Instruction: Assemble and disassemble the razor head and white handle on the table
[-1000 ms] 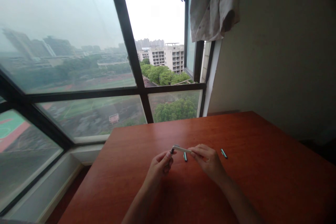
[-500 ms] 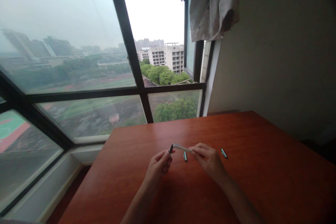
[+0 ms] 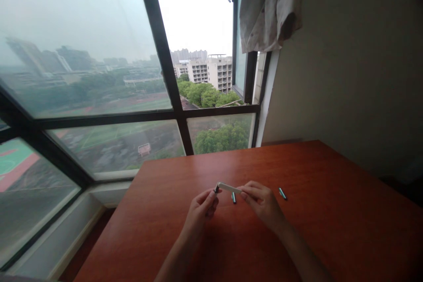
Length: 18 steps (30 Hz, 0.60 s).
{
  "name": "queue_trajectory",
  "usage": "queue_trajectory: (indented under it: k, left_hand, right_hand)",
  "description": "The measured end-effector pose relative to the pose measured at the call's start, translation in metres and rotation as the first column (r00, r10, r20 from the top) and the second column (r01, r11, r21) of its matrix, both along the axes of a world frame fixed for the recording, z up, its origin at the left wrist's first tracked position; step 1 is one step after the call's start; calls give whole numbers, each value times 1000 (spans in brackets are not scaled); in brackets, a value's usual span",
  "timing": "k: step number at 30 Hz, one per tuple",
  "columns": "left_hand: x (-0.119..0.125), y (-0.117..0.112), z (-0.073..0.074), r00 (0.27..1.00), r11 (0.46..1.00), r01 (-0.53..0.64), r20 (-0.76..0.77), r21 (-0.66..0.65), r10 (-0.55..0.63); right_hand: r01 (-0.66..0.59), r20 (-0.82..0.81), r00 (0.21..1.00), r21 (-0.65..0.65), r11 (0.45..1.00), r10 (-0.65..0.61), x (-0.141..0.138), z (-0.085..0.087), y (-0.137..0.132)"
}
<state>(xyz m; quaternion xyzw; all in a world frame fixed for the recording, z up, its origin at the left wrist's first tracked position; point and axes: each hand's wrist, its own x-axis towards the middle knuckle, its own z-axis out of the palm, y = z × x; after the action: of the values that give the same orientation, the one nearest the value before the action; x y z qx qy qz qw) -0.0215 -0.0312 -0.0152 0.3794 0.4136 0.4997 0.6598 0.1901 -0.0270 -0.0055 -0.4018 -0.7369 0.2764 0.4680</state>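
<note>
My left hand (image 3: pixel 202 211) is closed in a pinch on a small dark pointed piece that looks like a pen's front end (image 3: pixel 217 188), its tip sticking up past the fingers. Between the thumb and fingers of my right hand (image 3: pixel 262 202) is a slim pale strip (image 3: pixel 229 187). The strip's far end touches, or nearly touches, the dark tip. Below the strip, a short dark-green shiny piece like a pen cap (image 3: pixel 234 198) lies on the table. A similar dark-green piece (image 3: pixel 283 193) rests to the right of my right hand.
Both hands are above a reddish-brown wooden table (image 3: pixel 158 211). Dark-framed windows (image 3: pixel 109 120) stand behind and left of it, one pane swung outward. A light cloth (image 3: pixel 271 13) hangs at the upper right, beside a plain wall (image 3: pixel 346 61).
The pale strip has turned slightly, showing more of its flat side, and its end still meets the dark tip. Both hands keep nearly the same place and grip.
</note>
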Motion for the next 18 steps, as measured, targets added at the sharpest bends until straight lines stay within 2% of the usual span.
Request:
queue_trajectory:
  k: [10, 14, 18]
  left_hand:
    - [-3, 1, -4, 998, 999, -42, 51, -6, 43]
    - [-4, 2, -5, 997, 998, -61, 44, 11, 60]
    - [-5, 3, -8, 996, 994, -84, -31, 74, 87]
  right_hand:
    - [7, -15, 1000, -20, 1000, -7, -1, 0, 2]
    - [80, 11, 997, -9, 997, -80, 0, -3, 4]
    - [123, 50, 991, -24, 992, -121, 1, -5, 5]
